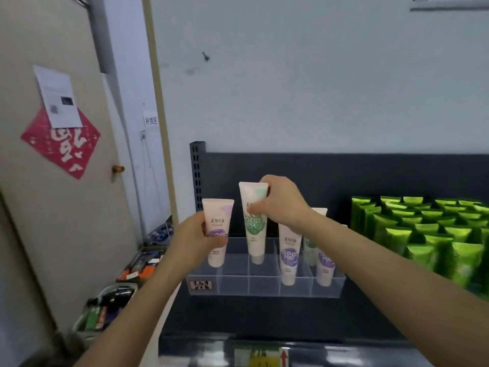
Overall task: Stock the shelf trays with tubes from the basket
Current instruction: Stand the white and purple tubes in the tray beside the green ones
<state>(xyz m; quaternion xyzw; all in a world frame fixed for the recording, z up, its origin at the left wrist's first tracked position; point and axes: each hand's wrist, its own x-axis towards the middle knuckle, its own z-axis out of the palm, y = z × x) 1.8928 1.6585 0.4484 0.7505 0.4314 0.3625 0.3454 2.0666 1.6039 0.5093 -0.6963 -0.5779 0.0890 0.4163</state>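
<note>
Head view: the right hand [280, 205] pinches the green-print tube [254, 229] near its crimped top, cap down, over a back cell of the clear tray [264, 286]. The left hand [195, 239], at 9 o'clock of it, is wrapped round the purple-print tube [217, 231], also cap down above the tray's end cell. To do this well, I'd keep each tube upright, drop the cap straight between the dividers and let go only once it is seated. More standing tubes [289, 258] fill the cells toward 3 o'clock. The tray sits on a dark shelf [264, 316], with green packets [423, 234] farther toward 3 o'clock. A door [39, 234] with a red paper [60, 147] stands at 9 o'clock, and a bin of goods [111, 308] at 7 o'clock.
</note>
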